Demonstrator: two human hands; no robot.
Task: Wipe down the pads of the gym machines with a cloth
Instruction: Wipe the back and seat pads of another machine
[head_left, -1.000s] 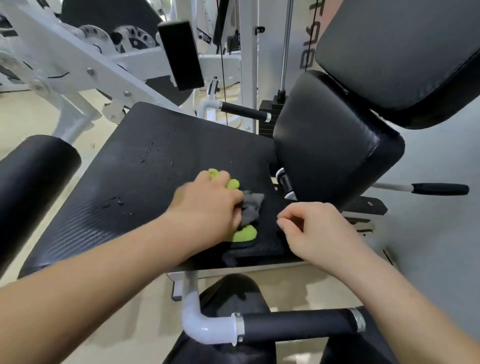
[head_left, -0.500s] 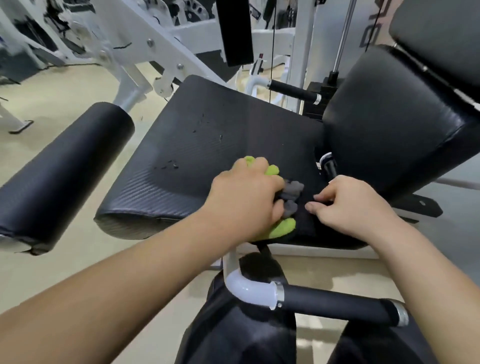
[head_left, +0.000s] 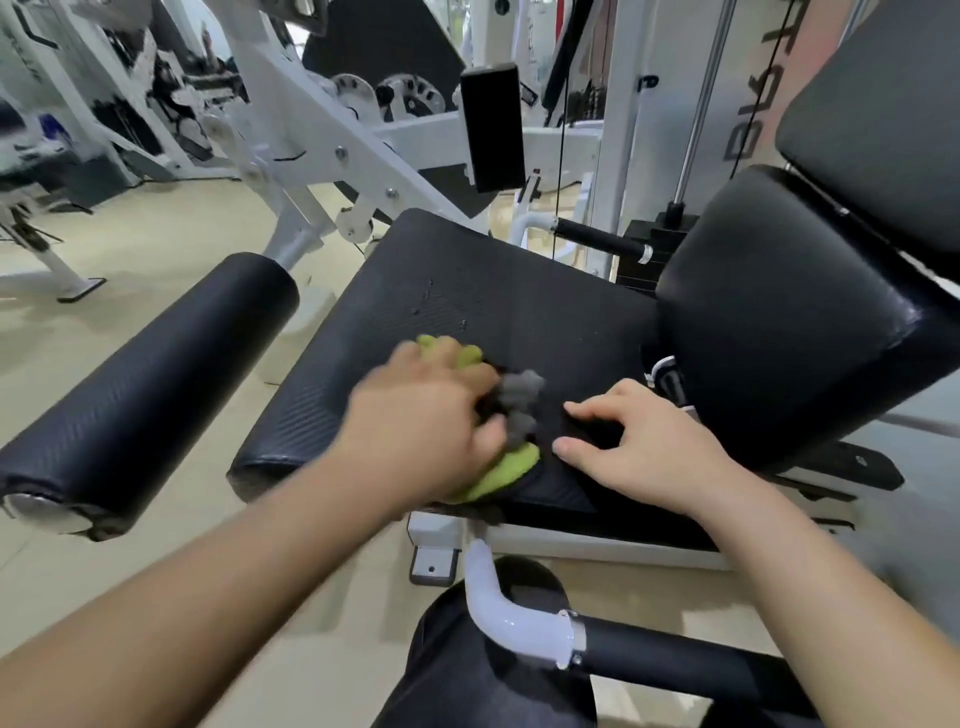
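Gripping the cloth (head_left: 511, 470) bunched beneath it, the left hand (head_left: 421, 421) presses the seat pad (head_left: 493, 296) (right hand (head_left: 649, 447) rests loose-fingered alongside).

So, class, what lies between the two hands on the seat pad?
In the head view, the grey end of the cloth sticks out from the left hand; then a bare strip of seat pad before the right hand.

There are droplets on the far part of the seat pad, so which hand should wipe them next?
Probably left. The left hand grips the cloth on the seat pad, just short of the droplets. The right hand rests on the pad with relaxed fingers, holding nothing.
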